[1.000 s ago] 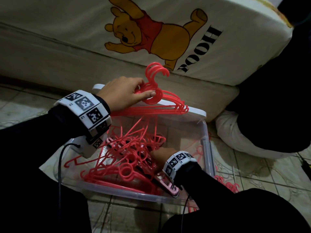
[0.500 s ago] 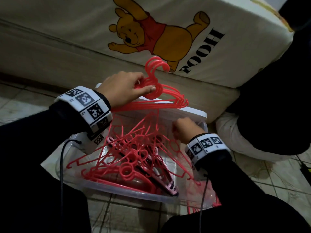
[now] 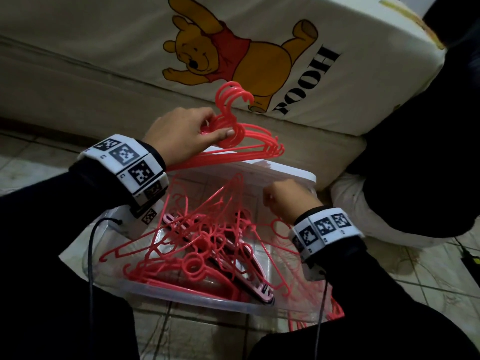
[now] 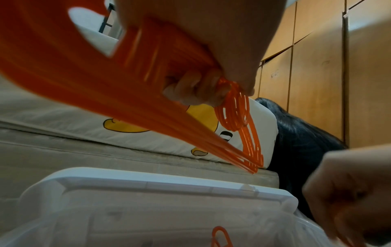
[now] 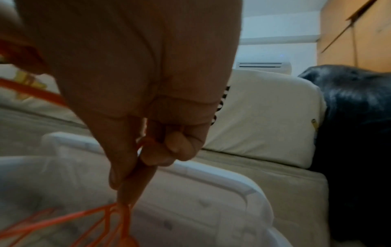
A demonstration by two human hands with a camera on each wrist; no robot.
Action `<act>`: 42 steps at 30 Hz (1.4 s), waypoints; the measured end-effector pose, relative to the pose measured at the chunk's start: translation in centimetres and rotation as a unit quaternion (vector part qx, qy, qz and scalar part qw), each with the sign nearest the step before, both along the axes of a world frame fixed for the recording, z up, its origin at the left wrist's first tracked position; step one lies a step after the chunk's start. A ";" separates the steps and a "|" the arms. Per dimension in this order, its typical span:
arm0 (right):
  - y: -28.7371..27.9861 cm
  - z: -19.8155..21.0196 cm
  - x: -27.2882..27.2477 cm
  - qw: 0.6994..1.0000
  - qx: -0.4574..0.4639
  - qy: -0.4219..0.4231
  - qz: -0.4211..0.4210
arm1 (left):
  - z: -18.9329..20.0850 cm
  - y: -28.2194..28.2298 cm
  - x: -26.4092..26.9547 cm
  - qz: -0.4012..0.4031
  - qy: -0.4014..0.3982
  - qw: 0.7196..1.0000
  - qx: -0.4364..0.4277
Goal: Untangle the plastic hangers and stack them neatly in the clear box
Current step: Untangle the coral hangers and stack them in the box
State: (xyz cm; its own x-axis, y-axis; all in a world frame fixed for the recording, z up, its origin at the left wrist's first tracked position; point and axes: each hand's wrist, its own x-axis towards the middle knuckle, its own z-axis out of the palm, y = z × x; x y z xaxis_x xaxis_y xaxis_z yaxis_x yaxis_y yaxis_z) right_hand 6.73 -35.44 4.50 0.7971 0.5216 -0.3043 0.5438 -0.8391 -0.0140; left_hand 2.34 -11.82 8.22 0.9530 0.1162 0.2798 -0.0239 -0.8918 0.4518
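Note:
My left hand (image 3: 181, 136) grips a neat bundle of red hangers (image 3: 246, 141) by their necks, above the far rim of the clear box (image 3: 181, 298); the same bundle (image 4: 234, 115) shows in the left wrist view. My right hand (image 3: 283, 201) pinches a red hanger (image 5: 127, 215) and holds it up over the box's right side. A tangled heap of red hangers (image 3: 197, 245) fills the box, with a pink hanger (image 3: 249, 276) among them. The lifted hanger still hangs into the heap.
A white lid (image 3: 280, 171) leans at the box's far side against a mattress (image 3: 285, 53) printed with a bear. A dark-clothed person (image 3: 420, 162) sits at right. More red hangers (image 3: 335, 310) lie on the tiled floor (image 3: 426, 276) by the box's right corner.
My right hand has come up out of the heap from the near right of the box to its right rim, pulling a hanger up. The left hand kept its bundle almost still.

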 end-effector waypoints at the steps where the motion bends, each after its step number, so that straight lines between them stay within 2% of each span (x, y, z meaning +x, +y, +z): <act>1: 0.3 -0.5 -0.4 1.000 -0.013 0.004 0.007 | -0.1 0.0 0.0 0.000 0.002 1.000 0.001; 7: 1.6 -2.5 -1.8 0.996 -0.051 0.068 0.039 | -0.2 -0.2 -0.2 -0.004 0.006 1.000 0.010; 12: 1.7 0.8 -0.7 0.996 0.028 0.058 0.062 | -0.4 0.1 -0.1 -0.007 0.018 1.000 0.006; 15: 1.4 4.1 -0.3 0.987 0.124 0.036 0.090 | -0.4 0.1 -0.1 -0.027 0.030 0.999 -0.002; 20: 1.8 6.9 -1.0 0.933 0.343 0.001 0.107 | -0.4 -0.5 -0.4 -0.076 0.053 0.996 0.004; 25: 2.3 7.1 -1.3 0.896 0.419 -0.098 0.107 | -0.5 -0.6 -0.7 -0.104 0.065 0.992 -0.019; 28: 2.3 7.1 -1.2 0.877 0.459 -0.118 0.082 | -0.8 -0.7 -0.8 -0.094 0.065 0.993 0.004; 31: 2.7 6.9 -1.3 0.865 0.485 -0.111 0.069 | -1.1 -1.1 -0.8 -0.106 0.075 0.991 0.006; 36: 2.8 6.7 -1.2 0.859 0.477 -0.174 0.062 | -1.1 -1.4 -0.8 -0.118 0.066 0.991 0.011; 39: 2.6 6.7 -1.1 0.846 0.492 -0.196 0.055 | -1.1 -1.3 -0.7 -0.119 0.063 0.991 0.005; 42: 2.9 6.3 -1.3 0.844 0.488 -0.217 0.056 | -1.2 -1.5 -0.8 -0.116 0.058 0.991 0.034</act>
